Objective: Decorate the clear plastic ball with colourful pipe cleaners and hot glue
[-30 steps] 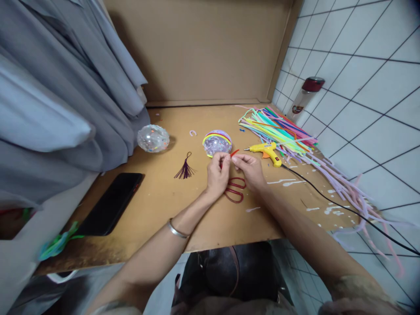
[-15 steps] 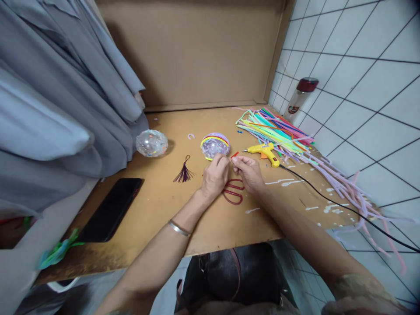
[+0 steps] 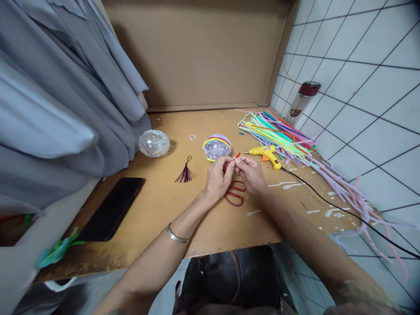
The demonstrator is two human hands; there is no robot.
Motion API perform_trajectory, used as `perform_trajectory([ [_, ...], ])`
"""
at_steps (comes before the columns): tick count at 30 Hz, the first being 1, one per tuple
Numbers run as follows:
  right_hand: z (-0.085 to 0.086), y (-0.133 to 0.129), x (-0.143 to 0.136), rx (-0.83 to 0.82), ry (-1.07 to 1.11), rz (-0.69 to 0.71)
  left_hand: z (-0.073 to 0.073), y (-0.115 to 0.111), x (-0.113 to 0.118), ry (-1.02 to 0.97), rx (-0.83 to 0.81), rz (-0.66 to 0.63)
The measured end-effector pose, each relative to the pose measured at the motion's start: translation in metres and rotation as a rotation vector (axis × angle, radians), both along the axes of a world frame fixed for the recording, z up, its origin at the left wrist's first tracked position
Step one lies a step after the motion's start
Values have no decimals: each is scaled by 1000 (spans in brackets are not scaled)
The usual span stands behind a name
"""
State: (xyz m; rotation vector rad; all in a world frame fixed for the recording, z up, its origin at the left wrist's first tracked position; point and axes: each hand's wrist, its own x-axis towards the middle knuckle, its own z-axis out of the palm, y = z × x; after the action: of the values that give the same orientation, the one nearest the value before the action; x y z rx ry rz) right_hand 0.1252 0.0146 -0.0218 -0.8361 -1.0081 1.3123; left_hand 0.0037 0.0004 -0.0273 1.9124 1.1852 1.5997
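Note:
Over the middle of the wooden table, my left hand and my right hand meet at their fingertips around a small red piece. Its upper end pokes out between them, and both hands are closed on it. Just beyond my left hand sits a clear ball with purple, red and yellow bands over its top. Red-handled scissors lie under and in front of my hands, their blades hidden. To the right a yellow glue gun rests with its nozzle towards the left.
Coloured pipe cleaners spread over the back right. A bottle stands by the tiled wall. On the left are a second clear ball, a dark tassel and a black phone. The glue gun's cord runs right.
My left hand's fingers have shifted and come together with my right hand's at the red piece. The whole view has moved slightly.

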Motion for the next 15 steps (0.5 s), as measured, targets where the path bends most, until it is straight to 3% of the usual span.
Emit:
perform_trajectory([
  [3, 0, 0, 1, 36, -18, -13, 3, 0, 2, -153, -149, -50],
  [9, -3, 2, 1, 73, -40, -33, 4, 2, 1, -285, -262, -133],
  [15, -11, 12, 9, 122, -212, -120, 13, 11, -7, -278, -246, -66],
])
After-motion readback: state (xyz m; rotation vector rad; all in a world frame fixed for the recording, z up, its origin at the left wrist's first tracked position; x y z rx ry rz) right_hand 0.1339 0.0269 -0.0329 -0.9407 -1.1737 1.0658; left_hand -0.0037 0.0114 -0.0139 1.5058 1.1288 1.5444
